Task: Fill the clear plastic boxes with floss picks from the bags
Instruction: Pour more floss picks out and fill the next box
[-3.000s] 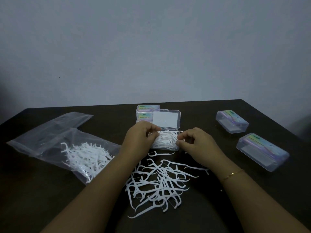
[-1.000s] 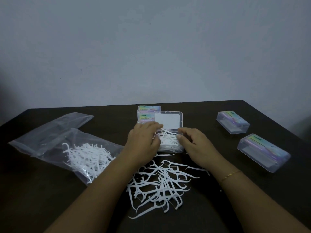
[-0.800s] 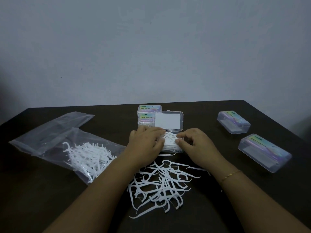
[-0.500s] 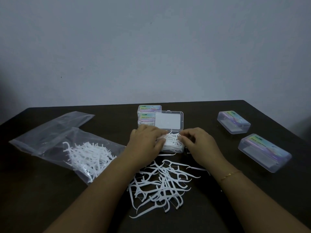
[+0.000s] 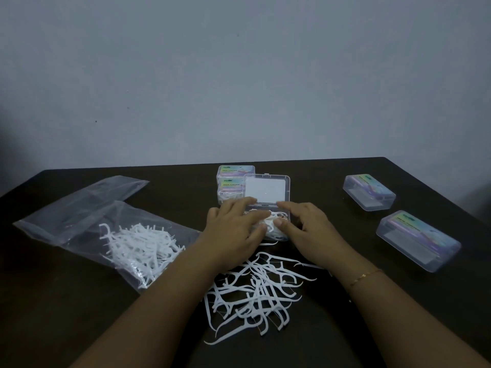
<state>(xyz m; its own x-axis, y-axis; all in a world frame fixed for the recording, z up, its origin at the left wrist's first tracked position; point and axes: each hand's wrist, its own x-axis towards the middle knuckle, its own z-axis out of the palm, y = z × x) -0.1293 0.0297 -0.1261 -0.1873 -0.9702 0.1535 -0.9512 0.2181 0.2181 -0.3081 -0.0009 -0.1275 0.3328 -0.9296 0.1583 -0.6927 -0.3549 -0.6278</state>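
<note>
Open box: a clear, hard plastic box point(image 5: 276, 236) is lying at the middle of the surface point(image 5: 53, 301), its flat lid point(image 5: 266, 190) folding back toward the wall point(image 5: 239, 75).
Picks: thin white floss picks point(image 5: 255, 290) are sprawling in a tangled pile, pointing every way; more are filling the box.
Left hand point(image 5: 235, 232): lying flat, grip wide, fingers pressing on the box contents.
Right hand point(image 5: 305, 227): spread, grip wide, thumb resting on the picks.
Bag point(image 5: 87, 208): crinkled clear film, holding picks.
Surface: dark, matte.
</note>
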